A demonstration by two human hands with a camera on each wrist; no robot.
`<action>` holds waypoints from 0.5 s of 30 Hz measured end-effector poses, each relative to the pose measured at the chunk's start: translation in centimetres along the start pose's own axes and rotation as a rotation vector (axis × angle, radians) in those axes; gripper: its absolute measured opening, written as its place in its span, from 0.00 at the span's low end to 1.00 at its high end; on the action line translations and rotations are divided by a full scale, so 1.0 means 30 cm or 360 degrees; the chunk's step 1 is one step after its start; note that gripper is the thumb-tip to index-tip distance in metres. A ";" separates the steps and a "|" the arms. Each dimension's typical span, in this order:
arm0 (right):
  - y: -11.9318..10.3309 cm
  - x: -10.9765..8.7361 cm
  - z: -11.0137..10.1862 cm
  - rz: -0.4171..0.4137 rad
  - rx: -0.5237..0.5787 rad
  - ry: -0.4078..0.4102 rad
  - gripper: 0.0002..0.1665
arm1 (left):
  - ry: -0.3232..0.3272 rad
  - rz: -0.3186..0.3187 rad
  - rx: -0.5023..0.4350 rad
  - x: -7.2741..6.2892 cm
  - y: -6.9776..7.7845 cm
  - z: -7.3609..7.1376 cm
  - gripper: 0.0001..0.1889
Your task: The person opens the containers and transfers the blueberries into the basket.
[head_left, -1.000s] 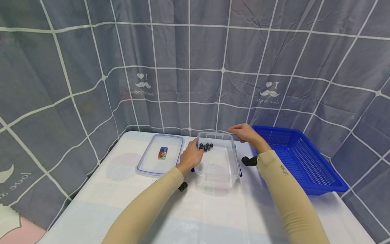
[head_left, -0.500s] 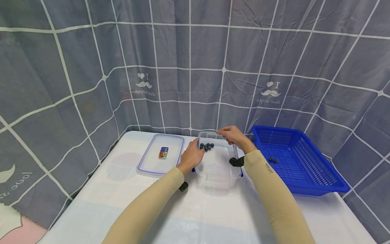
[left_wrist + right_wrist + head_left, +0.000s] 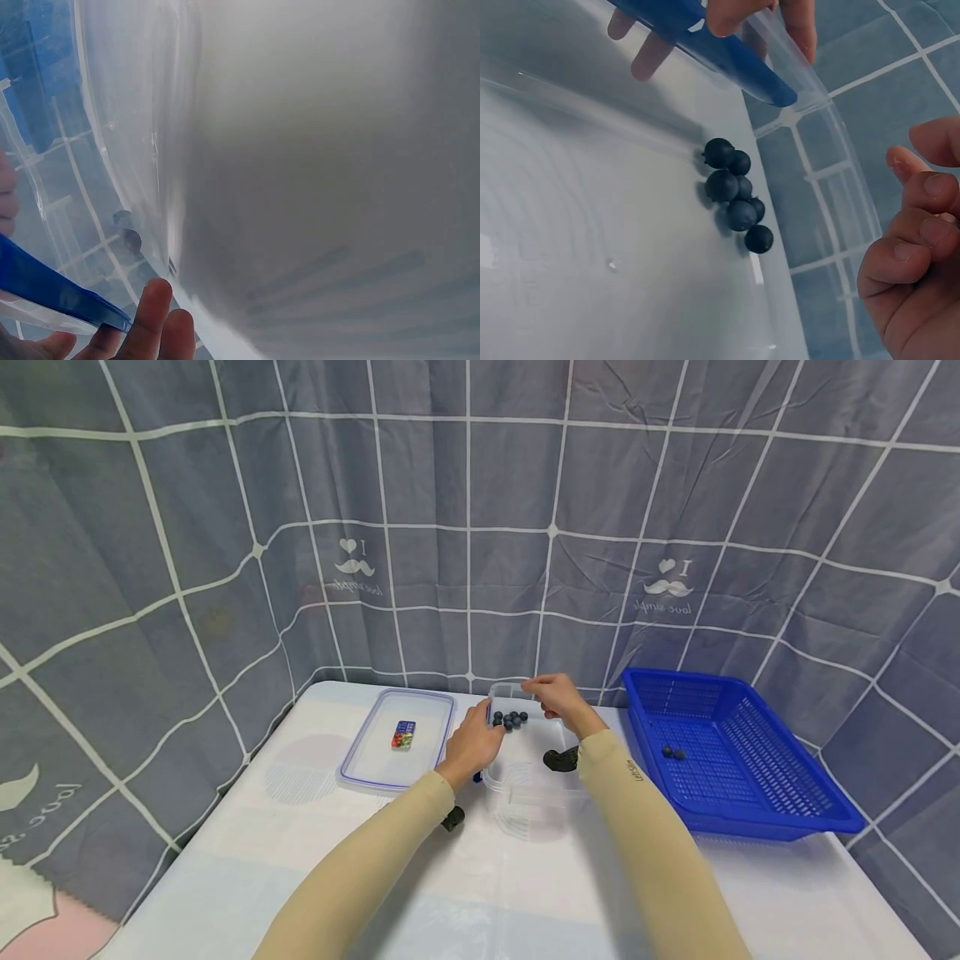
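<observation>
A clear plastic food container stands without its lid at the far middle of the table. Several blueberries lie clustered on its floor near the far left corner. My left hand grips the container's left wall beside the blue clasp, thumb over the rim and fingers outside. Over the far right part of the container hovers my right hand. Its fingers are curled, thumb and index close together; I cannot tell whether something is hidden inside them.
Left of the container lies its clear lid with a blue seal and a fruit label. At the right stands a blue slotted basket with a couple of blueberries in it. A grey gridded curtain hangs behind the table.
My right hand has moved left from beside the basket to over the container, uncovering the blueberries in the basket. The left hand keeps its place on the container.
</observation>
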State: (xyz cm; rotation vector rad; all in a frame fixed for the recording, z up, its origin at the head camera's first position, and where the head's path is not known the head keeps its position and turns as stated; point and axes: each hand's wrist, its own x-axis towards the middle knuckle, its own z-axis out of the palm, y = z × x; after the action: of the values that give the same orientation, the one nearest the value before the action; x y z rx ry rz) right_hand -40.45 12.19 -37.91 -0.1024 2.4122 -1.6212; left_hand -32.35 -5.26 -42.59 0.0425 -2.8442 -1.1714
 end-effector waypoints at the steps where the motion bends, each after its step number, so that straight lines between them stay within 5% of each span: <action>1: 0.004 0.002 0.006 0.0004 0.0005 0.0009 0.23 | 0.0003 -0.0001 0.0004 0.000 0.001 0.000 0.34; 15: 0.074 0.020 0.071 0.0074 0.0095 0.0128 0.24 | -0.0012 -0.0011 0.0005 0.008 -0.008 0.001 0.33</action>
State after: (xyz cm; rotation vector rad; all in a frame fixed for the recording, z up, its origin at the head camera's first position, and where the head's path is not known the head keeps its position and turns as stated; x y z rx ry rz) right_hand -40.40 11.01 -40.83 0.0293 2.4036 -1.7059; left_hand -32.58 -5.42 -42.77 0.0483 -2.8544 -1.1711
